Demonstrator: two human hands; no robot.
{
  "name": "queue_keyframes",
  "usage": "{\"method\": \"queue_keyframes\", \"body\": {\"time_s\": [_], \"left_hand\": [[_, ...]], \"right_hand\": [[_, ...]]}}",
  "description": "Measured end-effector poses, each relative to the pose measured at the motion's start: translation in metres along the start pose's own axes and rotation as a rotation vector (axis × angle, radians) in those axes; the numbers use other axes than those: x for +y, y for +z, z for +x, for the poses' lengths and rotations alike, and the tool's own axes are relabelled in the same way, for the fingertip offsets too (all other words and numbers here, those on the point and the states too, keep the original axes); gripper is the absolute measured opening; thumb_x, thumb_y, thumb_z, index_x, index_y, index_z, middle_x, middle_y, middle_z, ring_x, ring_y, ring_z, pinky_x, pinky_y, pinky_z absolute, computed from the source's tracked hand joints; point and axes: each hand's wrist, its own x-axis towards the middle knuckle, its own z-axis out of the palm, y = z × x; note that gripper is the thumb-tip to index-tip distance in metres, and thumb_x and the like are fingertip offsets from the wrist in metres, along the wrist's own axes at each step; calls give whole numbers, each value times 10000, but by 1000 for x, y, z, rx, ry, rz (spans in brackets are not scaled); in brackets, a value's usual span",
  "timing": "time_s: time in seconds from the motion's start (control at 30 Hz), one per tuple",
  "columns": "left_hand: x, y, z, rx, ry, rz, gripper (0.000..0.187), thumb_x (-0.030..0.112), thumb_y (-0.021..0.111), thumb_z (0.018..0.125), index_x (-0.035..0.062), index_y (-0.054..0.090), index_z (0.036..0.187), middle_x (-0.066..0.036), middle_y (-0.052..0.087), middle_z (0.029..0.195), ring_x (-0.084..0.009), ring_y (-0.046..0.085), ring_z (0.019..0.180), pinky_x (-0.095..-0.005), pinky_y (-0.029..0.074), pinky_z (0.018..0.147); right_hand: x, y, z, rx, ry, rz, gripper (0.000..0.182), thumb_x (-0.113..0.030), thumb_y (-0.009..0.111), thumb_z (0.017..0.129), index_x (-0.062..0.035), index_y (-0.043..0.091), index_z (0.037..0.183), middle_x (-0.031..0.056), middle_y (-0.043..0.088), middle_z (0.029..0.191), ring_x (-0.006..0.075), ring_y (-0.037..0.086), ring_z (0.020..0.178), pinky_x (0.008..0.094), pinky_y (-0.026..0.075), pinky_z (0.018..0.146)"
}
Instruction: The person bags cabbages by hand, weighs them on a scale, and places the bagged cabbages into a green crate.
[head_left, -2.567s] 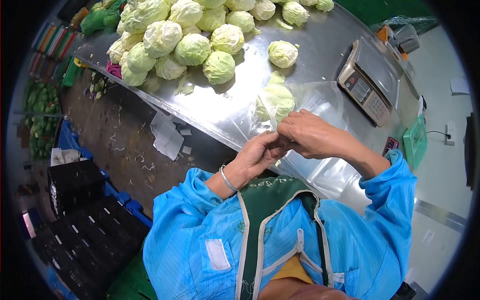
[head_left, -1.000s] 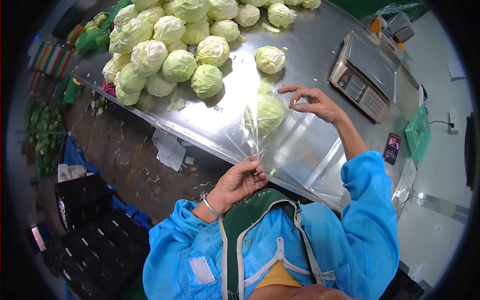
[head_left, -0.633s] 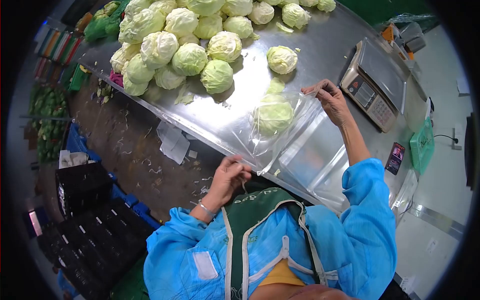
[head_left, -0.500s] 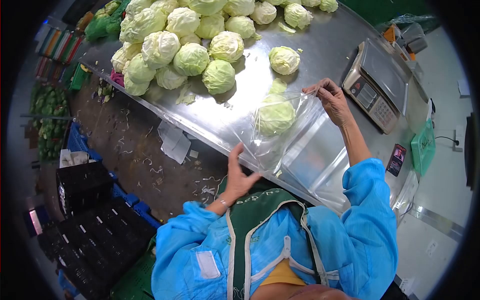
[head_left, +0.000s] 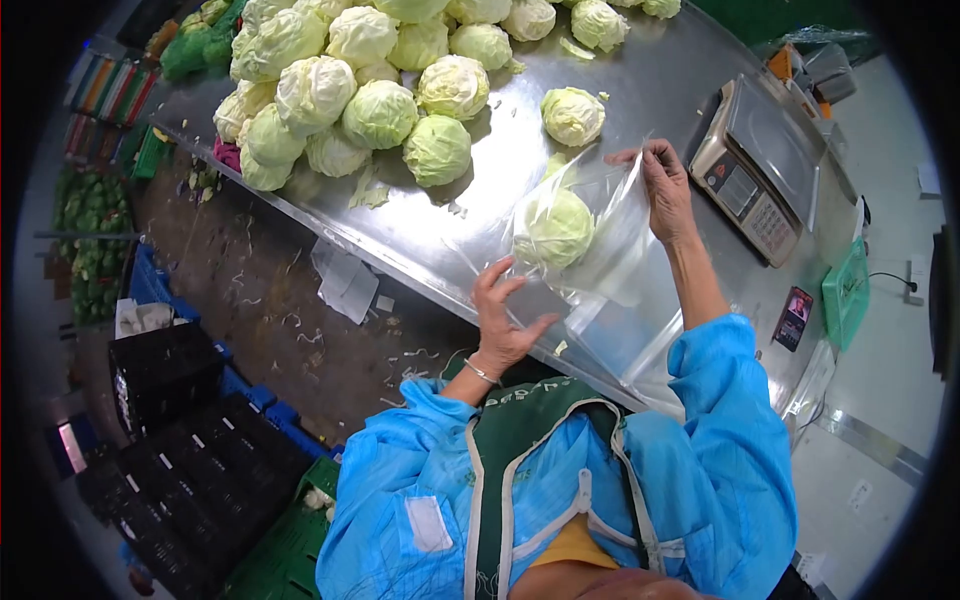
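My right hand (head_left: 660,190) pinches the upper edge of a clear plastic bag (head_left: 615,255), with the thumb and fingers together. A pale green cabbage (head_left: 553,230) shows through the film, resting on the metal table (head_left: 400,245). Near the table's front edge my left hand (head_left: 503,320) has its fingers apart and holds nothing, close to the bag's lower left side. Another cabbage (head_left: 573,117) sits uncovered just beyond the bag. More clear bags lie flat on the table below my right forearm.
A pile of cabbages (head_left: 380,115) covers the table's back left. At the right are a weighing scale (head_left: 750,170), a phone (head_left: 793,319) and a green basket (head_left: 847,295). Black crates (head_left: 190,480) stand on the lower left floor.
My left hand has moved up and slightly right, towards the cabbage. My right hand has shifted slightly, and the bag's film is spread differently around the cabbage.
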Motion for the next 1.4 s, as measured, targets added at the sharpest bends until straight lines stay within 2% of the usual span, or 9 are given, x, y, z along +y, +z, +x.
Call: {"method": "queue_keyframes", "body": {"time_s": [0.03, 0.13, 0.37, 0.47, 0.77, 0.97, 1.07, 1.27, 1.4], "left_hand": [[3, 5, 0, -7, 10, 61, 620, 207, 832, 589, 75, 481, 1082, -154, 433, 1215, -308, 411, 1160, -402, 345, 970], [1, 15, 12, 28, -31, 109, 627, 225, 837, 586, 83, 485, 1085, -140, 441, 1168, -303, 439, 1095, -411, 349, 952], [1, 28, 40, 72, -13, 204, 382, 176, 792, 621, 97, 617, 951, -39, 530, 920, -215, 490, 940, -341, 335, 836], [-16, 41, 43, 47, 23, 224, 346, 221, 753, 671, 109, 616, 968, -29, 543, 886, -197, 514, 857, -332, 329, 788], [-33, 49, 44, 42, -107, 64, 207, 114, 708, 704, 95, 605, 883, -6, 528, 721, -164, 516, 661, -309, 338, 669], [-28, 30, 30, 63, -31, -4, 135, 25, 652, 727, 73, 558, 812, -39, 541, 767, -204, 529, 748, -334, 359, 710], [-32, 16, -2, 83, -114, -82, 137, -7, 629, 733, 60, 537, 809, -74, 543, 816, -244, 531, 825, -350, 371, 770], [-30, 10, -16, 86, -127, -109, 235, 68, 683, 723, 87, 544, 912, -109, 526, 1122, -271, 504, 1023, -376, 347, 907], [-2, 7, 10, 118, -30, -92, 301, 66, 708, 700, 85, 557, 960, -119, 520, 1154, -280, 483, 1066, -386, 355, 929]], "right_hand": [[-1, 3, 0, 9, -9, 7, 76, -176, 516, 927, -105, 534, 945, 107, 646, 937, 227, 607, 960, 330, 463, 841], [-1, 10, 0, 12, -18, 55, 73, -166, 519, 925, -101, 546, 942, 101, 646, 920, 229, 606, 955, 336, 435, 875], [1, 16, 2, 47, -34, 132, 67, -161, 540, 914, -100, 560, 934, 103, 652, 889, 230, 602, 933, 384, 394, 916], [7, 17, 4, 60, -50, 213, 68, -167, 547, 910, -103, 561, 927, 107, 654, 876, 229, 602, 931, 382, 389, 912], [15, 16, 8, 158, -73, 217, 58, -151, 551, 904, -93, 549, 904, 105, 652, 849, 225, 613, 863, 358, 442, 868], [17, 5, 8, 224, -79, 252, 61, -136, 534, 911, -76, 533, 918, 110, 648, 842, 243, 620, 853, 356, 451, 854], [18, 3, 5, 246, -86, 257, 61, -132, 526, 914, -71, 528, 920, 118, 646, 839, 246, 619, 852, 352, 453, 848], [15, 8, 7, 223, -96, 238, 74, -128, 511, 919, -63, 543, 934, 127, 630, 854, 260, 607, 884, 404, 457, 875], [16, 12, 9, 217, -97, 275, 56, -116, 513, 920, -64, 533, 917, 119, 649, 845, 236, 620, 853, 334, 448, 837]]}}
